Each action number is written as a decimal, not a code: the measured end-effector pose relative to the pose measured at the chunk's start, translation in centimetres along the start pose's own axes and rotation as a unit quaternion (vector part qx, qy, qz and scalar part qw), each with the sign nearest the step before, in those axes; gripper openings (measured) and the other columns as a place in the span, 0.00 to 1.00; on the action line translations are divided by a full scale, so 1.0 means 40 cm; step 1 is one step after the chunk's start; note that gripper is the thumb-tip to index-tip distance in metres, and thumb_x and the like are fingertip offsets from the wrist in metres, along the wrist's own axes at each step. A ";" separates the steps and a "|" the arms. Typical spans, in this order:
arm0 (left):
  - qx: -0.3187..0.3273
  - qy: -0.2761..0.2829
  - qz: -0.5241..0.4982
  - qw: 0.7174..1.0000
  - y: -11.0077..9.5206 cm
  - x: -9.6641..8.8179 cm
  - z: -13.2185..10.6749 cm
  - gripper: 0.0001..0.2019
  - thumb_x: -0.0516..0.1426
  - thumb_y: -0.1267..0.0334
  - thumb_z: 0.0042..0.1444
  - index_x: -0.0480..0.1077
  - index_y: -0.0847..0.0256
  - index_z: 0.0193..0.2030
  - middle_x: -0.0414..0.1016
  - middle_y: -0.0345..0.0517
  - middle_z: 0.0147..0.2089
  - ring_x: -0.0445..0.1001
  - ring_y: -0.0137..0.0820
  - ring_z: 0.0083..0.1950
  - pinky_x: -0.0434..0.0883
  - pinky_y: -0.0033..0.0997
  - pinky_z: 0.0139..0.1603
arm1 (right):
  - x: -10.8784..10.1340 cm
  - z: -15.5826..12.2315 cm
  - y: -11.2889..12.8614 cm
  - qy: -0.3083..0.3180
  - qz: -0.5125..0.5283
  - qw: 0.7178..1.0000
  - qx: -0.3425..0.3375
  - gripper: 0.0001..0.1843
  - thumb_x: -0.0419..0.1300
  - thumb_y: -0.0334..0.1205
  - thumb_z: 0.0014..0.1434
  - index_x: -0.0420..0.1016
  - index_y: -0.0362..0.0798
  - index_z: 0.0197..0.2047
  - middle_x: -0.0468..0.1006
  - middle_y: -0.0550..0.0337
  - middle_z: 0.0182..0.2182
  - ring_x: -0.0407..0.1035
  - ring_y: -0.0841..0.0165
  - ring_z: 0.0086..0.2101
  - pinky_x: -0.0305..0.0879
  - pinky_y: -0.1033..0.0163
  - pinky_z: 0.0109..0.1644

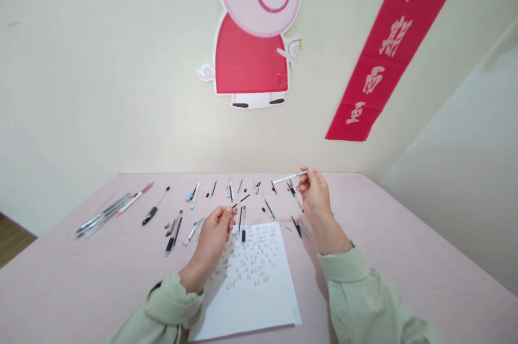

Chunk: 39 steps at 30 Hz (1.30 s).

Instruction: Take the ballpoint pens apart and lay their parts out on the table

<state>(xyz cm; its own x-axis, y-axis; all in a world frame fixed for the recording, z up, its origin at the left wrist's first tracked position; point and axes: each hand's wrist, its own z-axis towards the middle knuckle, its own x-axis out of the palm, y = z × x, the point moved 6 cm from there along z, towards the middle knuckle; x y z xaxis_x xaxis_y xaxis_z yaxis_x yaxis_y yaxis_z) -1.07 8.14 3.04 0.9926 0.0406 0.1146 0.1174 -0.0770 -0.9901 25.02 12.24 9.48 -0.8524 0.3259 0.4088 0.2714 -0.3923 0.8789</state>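
Observation:
Between the thumb and fingers of my left hand [216, 228] is a thin dark pen refill [244, 199], pointing up and right. My right hand [313, 193], raised higher, pinches a slim whitish pen barrel [290, 177] whose free end points left. The two pieces are apart. Below my hands lies a white sheet of paper [254, 301] with rows of small handwriting on its upper half. A black-capped pen part [243, 233] rests on the sheet's top edge. My left wrist covers part of the sheet's left side.
Loose pen parts lie across the table [81, 290], including a dark pen [173, 233], a black pen [150, 214] and a blue-and-white one [194, 195]. Several clear pens [103, 217] are bundled at the left. Behind stands a wall with a cartoon pig cutout [251, 58] and a red banner [380, 63].

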 end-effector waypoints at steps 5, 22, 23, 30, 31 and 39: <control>0.007 -0.002 -0.039 0.999 -0.006 -0.001 0.000 0.19 0.56 0.45 0.51 0.67 0.62 0.34 0.57 0.29 0.19 0.47 0.17 0.16 0.44 0.20 0.17 | 0.031 -0.020 -0.020 0.031 0.011 0.999 0.037 0.14 0.62 0.50 0.51 0.69 0.48 0.32 0.66 0.68 0.19 0.55 0.77 0.18 0.53 0.68 0.22; -0.047 0.079 -0.023 0.995 0.024 0.041 -0.016 0.17 0.58 0.49 0.50 0.71 0.64 0.33 0.55 0.29 0.20 0.47 0.17 0.16 0.43 0.20 0.17 | 0.157 -0.129 -0.107 0.247 -0.176 0.946 0.114 0.13 0.59 0.48 0.52 0.68 0.45 0.29 0.68 0.68 0.18 0.58 0.77 0.17 0.53 0.70 0.21; -0.054 0.083 -0.037 0.994 0.026 0.042 -0.016 0.16 0.58 0.50 0.51 0.71 0.64 0.33 0.55 0.29 0.20 0.47 0.16 0.16 0.43 0.19 0.16 | 0.151 -0.122 -0.103 0.233 -0.176 0.950 0.108 0.12 0.59 0.47 0.52 0.67 0.46 0.28 0.67 0.68 0.17 0.58 0.78 0.17 0.53 0.71 0.21; -0.230 0.019 -0.276 0.933 0.052 0.034 -0.012 0.08 0.52 0.69 0.60 0.70 0.67 0.33 0.69 0.42 0.29 0.71 0.21 0.27 0.70 0.19 0.30 | 0.138 -0.110 -0.087 0.217 -0.166 0.954 0.124 0.12 0.59 0.46 0.50 0.65 0.46 0.26 0.64 0.70 0.16 0.56 0.78 0.16 0.52 0.71 0.20; -0.251 0.019 -0.302 0.919 0.051 0.037 -0.014 0.09 0.51 0.68 0.61 0.70 0.67 0.33 0.71 0.45 0.31 0.73 0.24 0.30 0.73 0.22 0.36 | 0.146 -0.121 -0.094 0.239 -0.174 0.945 0.140 0.12 0.58 0.46 0.51 0.65 0.46 0.26 0.64 0.70 0.15 0.57 0.78 0.16 0.52 0.71 0.20; -0.256 0.152 -0.270 0.916 0.028 0.086 -0.045 0.14 0.48 0.64 0.64 0.71 0.68 0.34 0.76 0.51 0.34 0.74 0.26 0.31 0.73 0.25 0.35 | 0.181 -0.203 -0.160 0.341 -0.246 0.881 0.216 0.10 0.56 0.41 0.53 0.63 0.47 0.24 0.67 0.67 0.16 0.59 0.78 0.15 0.53 0.72 0.19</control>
<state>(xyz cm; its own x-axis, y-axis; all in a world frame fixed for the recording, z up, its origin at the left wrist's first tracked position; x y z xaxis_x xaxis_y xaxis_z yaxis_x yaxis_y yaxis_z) 2.53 6.39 2.47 0.7395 -0.0622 0.6702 0.5155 -0.5880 -0.6233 13.49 10.13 4.84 -0.9449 -0.2849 -0.1614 -0.1870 0.0651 0.9802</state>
